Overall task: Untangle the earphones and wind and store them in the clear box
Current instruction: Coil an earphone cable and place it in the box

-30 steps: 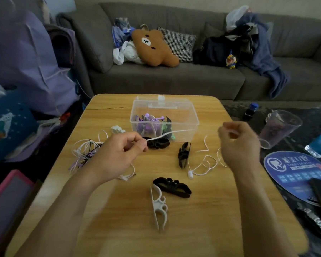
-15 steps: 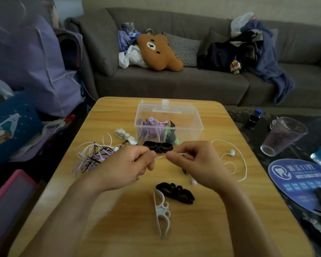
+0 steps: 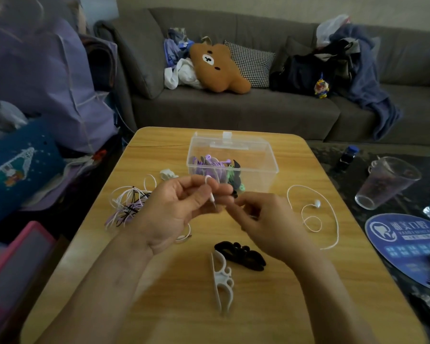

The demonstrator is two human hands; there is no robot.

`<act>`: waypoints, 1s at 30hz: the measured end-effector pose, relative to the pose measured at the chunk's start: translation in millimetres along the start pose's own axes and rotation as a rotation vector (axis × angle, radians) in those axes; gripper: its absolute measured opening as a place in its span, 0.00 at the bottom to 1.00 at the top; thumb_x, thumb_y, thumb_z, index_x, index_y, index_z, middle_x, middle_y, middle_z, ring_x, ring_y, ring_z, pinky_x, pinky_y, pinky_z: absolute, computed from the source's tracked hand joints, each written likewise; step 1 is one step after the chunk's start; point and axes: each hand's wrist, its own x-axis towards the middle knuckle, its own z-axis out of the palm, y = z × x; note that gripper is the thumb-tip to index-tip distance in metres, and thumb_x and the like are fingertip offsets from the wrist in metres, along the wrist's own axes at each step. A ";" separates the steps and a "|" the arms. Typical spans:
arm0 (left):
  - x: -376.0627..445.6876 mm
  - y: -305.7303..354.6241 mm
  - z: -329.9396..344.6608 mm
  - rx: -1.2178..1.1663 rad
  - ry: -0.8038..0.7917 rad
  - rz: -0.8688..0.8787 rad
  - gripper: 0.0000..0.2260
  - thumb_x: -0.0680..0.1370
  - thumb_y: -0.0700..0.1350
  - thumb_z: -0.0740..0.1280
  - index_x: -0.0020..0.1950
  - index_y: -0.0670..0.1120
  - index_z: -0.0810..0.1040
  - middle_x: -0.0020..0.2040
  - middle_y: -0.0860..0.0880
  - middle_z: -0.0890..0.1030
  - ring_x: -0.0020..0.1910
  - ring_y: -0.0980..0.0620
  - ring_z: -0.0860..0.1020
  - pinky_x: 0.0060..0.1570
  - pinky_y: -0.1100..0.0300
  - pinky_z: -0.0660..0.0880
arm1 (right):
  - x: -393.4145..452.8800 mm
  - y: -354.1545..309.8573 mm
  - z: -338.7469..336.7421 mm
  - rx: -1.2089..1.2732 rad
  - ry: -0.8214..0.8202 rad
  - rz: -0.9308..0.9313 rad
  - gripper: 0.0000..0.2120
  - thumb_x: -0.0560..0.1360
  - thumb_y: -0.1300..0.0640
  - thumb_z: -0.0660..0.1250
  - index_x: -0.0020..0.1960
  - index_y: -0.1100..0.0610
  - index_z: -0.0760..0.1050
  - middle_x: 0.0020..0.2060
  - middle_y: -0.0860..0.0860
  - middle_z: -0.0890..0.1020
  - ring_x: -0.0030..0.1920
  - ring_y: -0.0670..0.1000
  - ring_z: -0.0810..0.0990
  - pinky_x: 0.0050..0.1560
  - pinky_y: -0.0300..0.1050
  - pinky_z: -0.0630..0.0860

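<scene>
While both hands meet at mid-frame, the left hand [image 3: 176, 207] pinches the plug end of the white earphone cable [image 3: 333, 214], and the right hand [image 3: 263, 219] has its fingers curled near that plug; whether they grip the cable is hidden. The cable trails right across the wooden table [image 3: 159, 306], its earbud [image 3: 317, 203] lying there. Just above the hands, the clear box [image 3: 253, 157] holds wound purple and black bundles, blurred together. A tangle of cables [image 3: 127, 207] lies left. At the right edge, a blue round fan [image 3: 405, 242] bears unreadable print.
</scene>
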 end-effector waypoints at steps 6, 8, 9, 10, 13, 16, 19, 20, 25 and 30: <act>10.5 -11.3 -2.0 -0.006 0.226 0.117 0.09 0.75 0.37 0.66 0.55 0.39 0.80 0.52 0.41 0.85 0.52 0.44 0.85 0.49 0.59 0.81 | -2.7 -13.0 36.4 -0.231 0.049 -0.238 0.10 0.79 0.50 0.65 0.54 0.51 0.82 0.39 0.47 0.85 0.39 0.50 0.82 0.39 0.50 0.79; 11.7 -19.0 -2.8 0.179 0.228 0.139 0.10 0.78 0.32 0.65 0.58 0.39 0.80 0.53 0.44 0.86 0.52 0.46 0.85 0.50 0.60 0.81 | -4.4 -16.0 42.6 -0.224 0.014 -0.269 0.09 0.78 0.51 0.66 0.55 0.52 0.80 0.41 0.48 0.85 0.42 0.53 0.82 0.41 0.53 0.79; 11.9 -22.0 -3.4 0.283 0.218 0.147 0.11 0.79 0.31 0.65 0.58 0.40 0.80 0.52 0.45 0.86 0.52 0.48 0.85 0.49 0.61 0.81 | -4.8 -16.8 43.8 -0.212 -0.003 -0.280 0.08 0.77 0.52 0.67 0.55 0.53 0.80 0.41 0.48 0.84 0.42 0.52 0.82 0.41 0.53 0.78; 12.3 -25.1 -4.6 0.395 0.207 0.159 0.12 0.79 0.30 0.64 0.58 0.41 0.81 0.52 0.47 0.86 0.51 0.51 0.85 0.48 0.62 0.80 | -4.5 -16.1 42.8 -0.198 -0.011 -0.288 0.08 0.76 0.53 0.68 0.53 0.53 0.80 0.39 0.48 0.84 0.40 0.51 0.81 0.41 0.52 0.78; 12.3 -29.8 -9.4 0.789 0.137 0.180 0.12 0.79 0.31 0.64 0.52 0.45 0.82 0.46 0.52 0.85 0.46 0.60 0.83 0.46 0.68 0.76 | -3.3 -11.4 31.1 -0.178 0.032 -0.247 0.04 0.75 0.53 0.71 0.47 0.52 0.82 0.35 0.46 0.83 0.35 0.46 0.80 0.38 0.47 0.78; 8.7 -29.9 -10.0 0.920 0.016 0.061 0.11 0.82 0.35 0.62 0.49 0.49 0.79 0.39 0.55 0.81 0.40 0.61 0.79 0.43 0.65 0.74 | -2.7 -3.5 12.6 -0.096 0.096 -0.189 0.05 0.73 0.51 0.75 0.44 0.52 0.85 0.33 0.43 0.83 0.33 0.43 0.79 0.34 0.39 0.76; 5.6 -23.3 -2.7 0.784 -0.086 -0.067 0.11 0.82 0.35 0.60 0.48 0.45 0.79 0.36 0.50 0.79 0.35 0.54 0.75 0.39 0.58 0.72 | -3.9 0.7 -4.9 0.044 0.111 -0.118 0.08 0.72 0.47 0.75 0.44 0.52 0.84 0.35 0.44 0.83 0.36 0.46 0.81 0.36 0.45 0.79; 5.2 -20.4 -1.4 0.710 -0.101 -0.110 0.11 0.82 0.34 0.59 0.48 0.43 0.80 0.35 0.48 0.77 0.33 0.53 0.73 0.37 0.60 0.71 | -4.3 2.3 -8.8 0.073 0.130 -0.091 0.07 0.71 0.47 0.75 0.43 0.50 0.84 0.35 0.44 0.83 0.36 0.46 0.82 0.36 0.45 0.80; 6.5 -9.1 -6.7 0.476 -0.094 -0.282 0.12 0.82 0.34 0.57 0.45 0.38 0.79 0.31 0.48 0.71 0.29 0.56 0.67 0.31 0.64 0.63 | -2.5 9.0 -14.7 0.158 0.227 0.090 0.03 0.75 0.50 0.72 0.44 0.47 0.83 0.34 0.46 0.84 0.35 0.44 0.82 0.34 0.38 0.78; 8.7 -7.6 -11.7 0.206 -0.014 -0.220 0.11 0.82 0.38 0.57 0.43 0.38 0.75 0.32 0.47 0.70 0.31 0.53 0.66 0.32 0.63 0.61 | -1.0 8.0 -5.5 0.164 0.208 0.174 0.09 0.76 0.46 0.71 0.41 0.49 0.82 0.24 0.50 0.76 0.24 0.42 0.69 0.26 0.34 0.64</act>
